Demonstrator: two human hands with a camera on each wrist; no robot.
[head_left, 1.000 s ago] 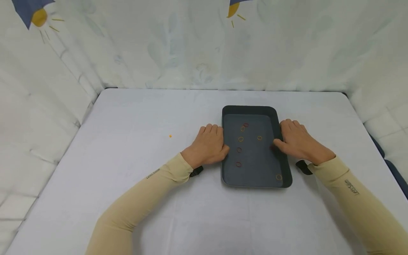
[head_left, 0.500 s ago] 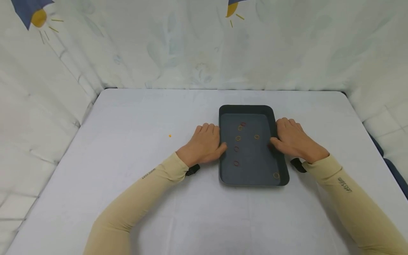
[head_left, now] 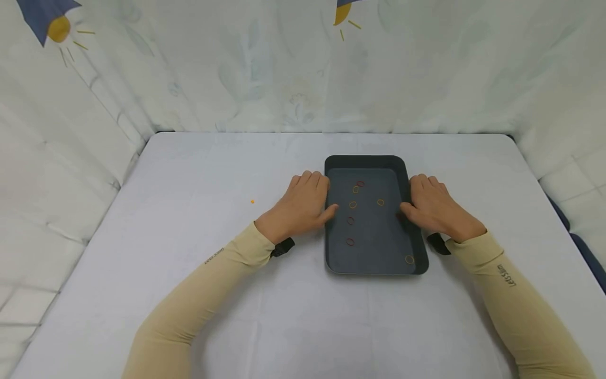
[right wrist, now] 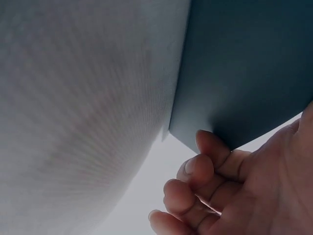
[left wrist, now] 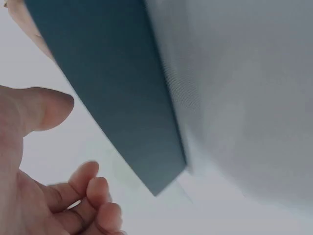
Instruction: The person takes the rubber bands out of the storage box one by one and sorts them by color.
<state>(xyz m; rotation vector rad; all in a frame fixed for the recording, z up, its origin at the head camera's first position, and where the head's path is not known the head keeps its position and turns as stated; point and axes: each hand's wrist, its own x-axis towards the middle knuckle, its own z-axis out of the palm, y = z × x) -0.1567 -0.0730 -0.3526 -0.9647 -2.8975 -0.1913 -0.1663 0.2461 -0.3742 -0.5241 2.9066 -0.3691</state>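
Observation:
A dark grey rectangular tray (head_left: 369, 242) lies on the white table in the head view, with several small red and yellow rings, such as the yellow ring (head_left: 381, 202), scattered on its bottom. My right hand (head_left: 435, 205) grips the tray's right side, thumb over the rim. In the right wrist view its index fingertip (right wrist: 211, 144) touches the outer wall. Beside the left rim is my left hand (head_left: 303, 202). The left wrist view shows its thumb (left wrist: 49, 107) and loosely bent fingers (left wrist: 98, 191) apart from the tray wall (left wrist: 112, 88).
A tiny orange bit (head_left: 252, 201) lies on the white-covered table (head_left: 213, 168), left of the left hand. A pale patterned curtain (head_left: 284, 79) hangs behind the table and along its sides. Part of a dark blue object (head_left: 587, 258) shows beyond the right edge.
The tray has shifted slightly left and away from the body, the right hand moving with it. Most recently my left hand has loosened from the left rim and risen a little.

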